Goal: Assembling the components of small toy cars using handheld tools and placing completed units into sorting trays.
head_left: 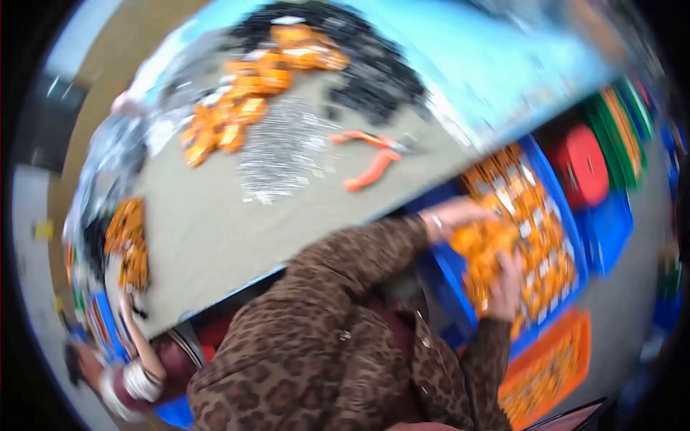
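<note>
A heaped bunch of small orange parts [483,248], blurred, sits above the blue crate [553,183] full of more.

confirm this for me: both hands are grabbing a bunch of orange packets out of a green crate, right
Not quite: the crate is blue, not green. The head view shows the left hand and right hand gripping a bunch of orange packets over it.

One head-worn fisheye view, tilted, looks steeply down over the table [215,215].
</note>
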`<move>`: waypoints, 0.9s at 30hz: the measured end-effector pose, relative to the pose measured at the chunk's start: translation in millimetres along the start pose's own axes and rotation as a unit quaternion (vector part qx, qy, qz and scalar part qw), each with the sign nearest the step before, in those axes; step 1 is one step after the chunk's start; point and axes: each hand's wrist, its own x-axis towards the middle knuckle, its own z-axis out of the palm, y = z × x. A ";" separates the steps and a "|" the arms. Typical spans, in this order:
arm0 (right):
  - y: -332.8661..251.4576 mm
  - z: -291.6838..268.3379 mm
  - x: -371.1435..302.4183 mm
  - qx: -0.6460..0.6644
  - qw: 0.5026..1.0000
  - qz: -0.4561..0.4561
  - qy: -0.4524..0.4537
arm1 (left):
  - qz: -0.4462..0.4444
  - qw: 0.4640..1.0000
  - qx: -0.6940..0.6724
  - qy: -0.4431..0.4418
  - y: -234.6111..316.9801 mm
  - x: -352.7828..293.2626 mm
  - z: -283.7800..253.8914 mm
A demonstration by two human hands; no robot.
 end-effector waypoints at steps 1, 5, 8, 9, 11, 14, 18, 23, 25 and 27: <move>3.1 -22.8 17.4 -0.032 0.998 -0.057 0.008 | 0.051 0.998 -0.013 -0.043 0.5 -1.3 11.3; -41.3 30.7 13.1 -0.056 0.984 -0.128 -0.108 | 0.166 0.985 0.007 -0.040 44.4 -43.6 41.7; -64.4 95.5 20.8 -0.082 0.963 -0.132 -0.221 | 0.256 0.966 0.017 -0.029 87.7 -97.0 56.7; -68.4 122.4 29.3 -0.080 0.956 -0.118 -0.256 | 0.294 0.955 0.010 -0.026 104.3 -115.3 55.2; -67.7 183.4 47.2 -0.065 0.945 -0.085 -0.309 | 0.339 0.939 0.062 0.020 140.9 -160.1 44.0; -47.6 288.7 78.1 -0.065 0.899 -0.006 -0.433 | 0.371 0.921 0.027 0.116 181.5 -241.4 9.7; -21.6 393.9 128.5 -0.110 0.877 -0.018 -0.468 | 0.403 0.878 0.067 0.250 223.6 -309.9 -30.8; 12.0 482.9 154.5 -0.218 0.863 -0.038 -0.454 | 0.412 0.827 0.050 0.378 266.9 -359.9 -68.0; 24.3 504.5 161.2 -0.264 0.851 -0.032 -0.452 | 0.400 0.804 0.109 0.425 281.7 -363.6 -91.4; 38.9 518.4 179.3 -0.290 0.846 -0.052 -0.445 | 0.391 0.792 0.140 0.447 291.2 -362.1 -110.3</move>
